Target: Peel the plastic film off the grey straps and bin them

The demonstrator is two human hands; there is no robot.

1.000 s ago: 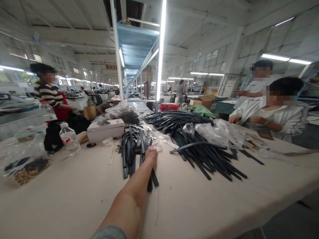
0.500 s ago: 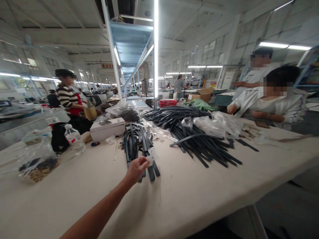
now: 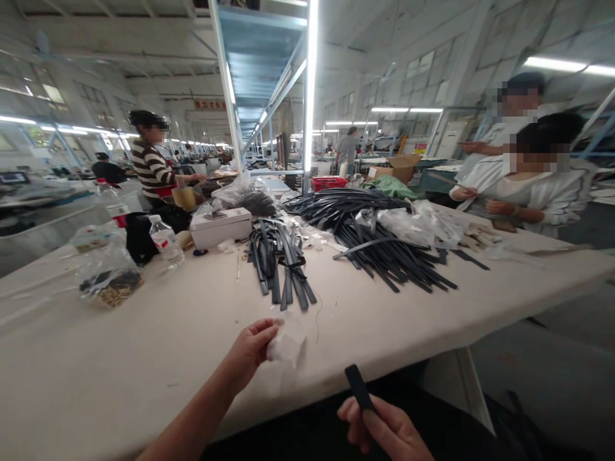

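My left hand (image 3: 252,349) pinches a small, crumpled, whitish translucent sheet (image 3: 288,347) between thumb and fingers, above the near part of the table. Lower right, at the table's front edge, my right hand (image 3: 379,426) grips a black strap (image 3: 358,387) whose rounded end points up and away from me. The rest of that strap is hidden by the hand. Beyond my left hand lies a small bundle of black straps (image 3: 278,269). A larger heap of black straps (image 3: 384,250) spreads out farther back to the right.
Left on the cream-covered table (image 3: 192,358) are a plastic bag of gold-coloured pieces (image 3: 113,285), a water bottle (image 3: 166,243) and a white box (image 3: 221,227). Clear plastic bags (image 3: 423,224) rest on the large heap. A co-worker (image 3: 533,173) sits at the right side; another stands behind.
My left hand has drawn back toward me from the small strap bundle with the whitish sheet. My right hand has come into view holding a black strap. The camera view has shifted slightly.
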